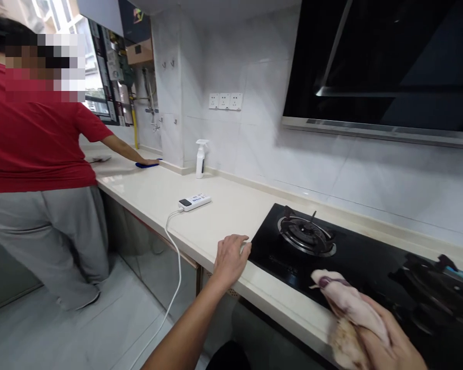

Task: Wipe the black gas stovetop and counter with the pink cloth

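My left hand [231,259] rests on the counter's front edge, beside the left corner of the black gas stove [266,241]. Its fingers are bent slightly, the thumb is apart from them, and it holds nothing. In my right hand [389,339] is a bunched cloth [347,303], pale pink with a purple patch and a brownish, stained lower part. That hand is over the front of the stove, right of the near burner [306,234]. The cloth looks a little blurred, and whether it touches the glass I cannot tell.
On the pale counter [231,210] lie a white power bank [195,202] and its cable [178,267], hanging over the edge. A spray bottle [200,159] stands by the wall. At left, a person in red [42,139] presses a blue cloth [146,165] on the counter. A black range hood [389,67] overhangs the stove.
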Demonstrator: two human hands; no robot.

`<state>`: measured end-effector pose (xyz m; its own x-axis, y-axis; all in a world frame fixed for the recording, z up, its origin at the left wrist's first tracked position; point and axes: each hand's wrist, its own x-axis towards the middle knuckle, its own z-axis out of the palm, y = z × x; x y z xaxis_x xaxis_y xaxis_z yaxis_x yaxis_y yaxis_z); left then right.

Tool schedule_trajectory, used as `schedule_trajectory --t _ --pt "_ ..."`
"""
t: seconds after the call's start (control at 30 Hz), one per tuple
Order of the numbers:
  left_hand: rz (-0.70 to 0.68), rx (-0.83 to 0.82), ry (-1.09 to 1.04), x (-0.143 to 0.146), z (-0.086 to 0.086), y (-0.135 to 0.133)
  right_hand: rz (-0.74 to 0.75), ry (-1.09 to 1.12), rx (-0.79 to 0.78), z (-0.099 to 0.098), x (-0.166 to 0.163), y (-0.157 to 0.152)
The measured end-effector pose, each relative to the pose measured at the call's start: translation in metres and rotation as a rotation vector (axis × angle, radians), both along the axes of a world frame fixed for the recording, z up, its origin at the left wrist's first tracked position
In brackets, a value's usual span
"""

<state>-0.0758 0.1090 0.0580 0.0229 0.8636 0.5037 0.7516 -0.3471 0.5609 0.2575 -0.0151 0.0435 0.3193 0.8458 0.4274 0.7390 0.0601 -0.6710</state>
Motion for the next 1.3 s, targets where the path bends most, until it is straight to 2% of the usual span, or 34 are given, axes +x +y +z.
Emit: schedule_trajectory --t 0.1,0.2,0.3,0.37,0.43,0.5,0.57,0.7,0.83,0.97,1.1,1.2,1.3 --pt "-0.009 -0.015 0.001 -0.002 0.002 0.003 -0.014 0.104 -0.001 0.018 -0.015 0.014" --pt "-0.009 -0.020 0.017 -0.003 0.002 0.004 -0.028 0.130 0.141 0.044 -0.022 0.032" --pt "-0.006 -0.006 0.025 -0.003 0.002 0.004 -0.003 -0.003 0.250 0.057 -0.019 0.047" --pt "-0.006 0.006 0.020 -0.003 0.001 0.004 0.046 -0.195 0.200 0.052 -0.016 0.053" --pt "-0.005 0.016 0.010 -0.003 -0.001 0.005 0.148 -0.358 0.042 0.037 -0.011 0.054" --pt "-0.010 0.022 -0.001 -0.004 -0.002 0.005 0.252 -0.417 -0.104 0.021 -0.006 0.051" --pt "-0.020 0.022 -0.007 -0.004 -0.003 0.005 0.314 -0.388 -0.158 0.010 0.000 0.047" --pt "-0.013 0.030 -0.003 -0.002 -0.002 0.005 0.202 -0.383 -0.161 0.007 -0.003 0.052" --pt "-0.002 0.032 -0.010 -0.001 0.000 0.007 0.076 -0.526 -0.221 0.017 -0.048 0.069" --pt "0.001 0.001 -0.029 -0.003 0.000 0.013 0.176 -0.561 -0.165 0.029 -0.106 0.080" --pt "0.024 -0.049 -0.020 -0.009 0.000 0.021 0.359 -0.525 -0.050 0.034 -0.152 0.078" --pt "0.039 -0.097 -0.017 -0.014 0.002 0.026 0.495 -0.514 0.026 0.033 -0.167 0.069" --pt "0.056 -0.133 -0.004 -0.016 0.005 0.027 0.579 -0.467 0.043 0.035 -0.155 0.056"
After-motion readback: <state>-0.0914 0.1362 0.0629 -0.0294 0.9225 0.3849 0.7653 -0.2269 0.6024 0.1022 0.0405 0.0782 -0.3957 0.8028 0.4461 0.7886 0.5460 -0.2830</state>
